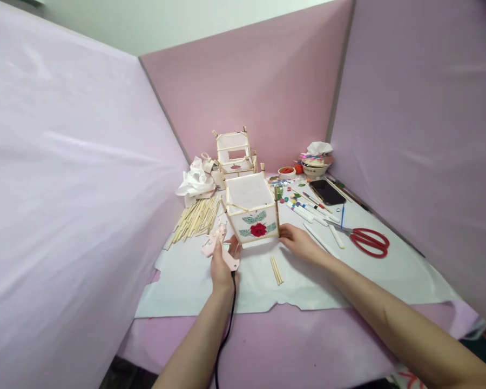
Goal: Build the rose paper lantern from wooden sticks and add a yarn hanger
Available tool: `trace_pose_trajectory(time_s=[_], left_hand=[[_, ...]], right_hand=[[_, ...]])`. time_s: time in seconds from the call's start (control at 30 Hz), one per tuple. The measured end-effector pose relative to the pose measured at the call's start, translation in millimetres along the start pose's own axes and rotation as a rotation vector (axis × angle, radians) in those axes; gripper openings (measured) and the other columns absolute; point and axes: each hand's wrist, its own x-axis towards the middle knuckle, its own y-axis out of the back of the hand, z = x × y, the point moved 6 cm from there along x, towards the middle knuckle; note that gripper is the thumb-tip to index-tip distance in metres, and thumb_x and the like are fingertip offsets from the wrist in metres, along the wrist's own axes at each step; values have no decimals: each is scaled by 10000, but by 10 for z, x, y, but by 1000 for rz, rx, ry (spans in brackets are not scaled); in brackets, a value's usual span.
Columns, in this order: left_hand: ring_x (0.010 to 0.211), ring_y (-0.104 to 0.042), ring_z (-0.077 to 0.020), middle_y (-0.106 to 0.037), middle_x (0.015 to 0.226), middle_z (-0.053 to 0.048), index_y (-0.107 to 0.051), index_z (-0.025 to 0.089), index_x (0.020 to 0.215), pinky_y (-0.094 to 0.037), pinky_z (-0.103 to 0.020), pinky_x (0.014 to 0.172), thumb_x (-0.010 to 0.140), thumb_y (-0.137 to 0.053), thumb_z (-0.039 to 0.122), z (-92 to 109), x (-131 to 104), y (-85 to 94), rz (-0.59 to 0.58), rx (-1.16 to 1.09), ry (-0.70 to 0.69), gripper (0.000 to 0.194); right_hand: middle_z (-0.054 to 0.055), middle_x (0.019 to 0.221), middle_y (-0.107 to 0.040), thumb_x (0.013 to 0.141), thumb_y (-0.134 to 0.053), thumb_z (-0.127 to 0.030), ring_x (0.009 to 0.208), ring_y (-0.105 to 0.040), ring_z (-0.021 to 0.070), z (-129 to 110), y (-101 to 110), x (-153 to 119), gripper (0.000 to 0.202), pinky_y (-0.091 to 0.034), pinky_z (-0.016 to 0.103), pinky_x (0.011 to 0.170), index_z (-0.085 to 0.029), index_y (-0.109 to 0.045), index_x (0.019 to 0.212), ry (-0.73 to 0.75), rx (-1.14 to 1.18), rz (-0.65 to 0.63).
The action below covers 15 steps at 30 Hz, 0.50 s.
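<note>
A square white lantern-like box (251, 220), framed with thin wooden sticks and open at the top, stands at the middle of the table. Its near side carries a red rose and green leaves. My left hand (222, 265) is closed around a pink glue gun (216, 243) whose black cord (230, 319) runs down past my wrist; some of its fingers reach the box's lower left corner. At the lower right corner my right hand (297, 240) pinches the wooden edge of the box. Several short wooden sticks (276, 270) lie in front of it.
A pile of wooden sticks (198, 216) and crumpled white tissue (196, 181) are on the left. Behind stands another stick-framed box (233, 143). To the right are red-handled scissors (370, 242), white markers (308, 213), a black phone (327, 192) and a bowl (315, 170). Fabric walls (247, 81) enclose the table.
</note>
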Motion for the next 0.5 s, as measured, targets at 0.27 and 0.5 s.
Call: trace_pose_trajectory(time_s=[0.27,0.5], left_hand=[[869,-673,-181,-675,923,-77,-607,173,1081,-545,-305,780,858,-553,386,61,394,13,74,-24,-24,313],[830,-673,-175,-674,860,-84,-592,152,965,-530,-291,767,872,-519,368,72,511,82,46,-16,12,246]], right_hand=[[98,1198,-643,806,-486,-109,1113,-600,223,-170,-240,-128,388,-445,341,980,-187,-552,1181,60,148,24],[94,1236,-625,797,-506,-80,1149,-582,207,-137,-259,-27,455,-428,332,1007,-186,-536,1238,8,158,49]])
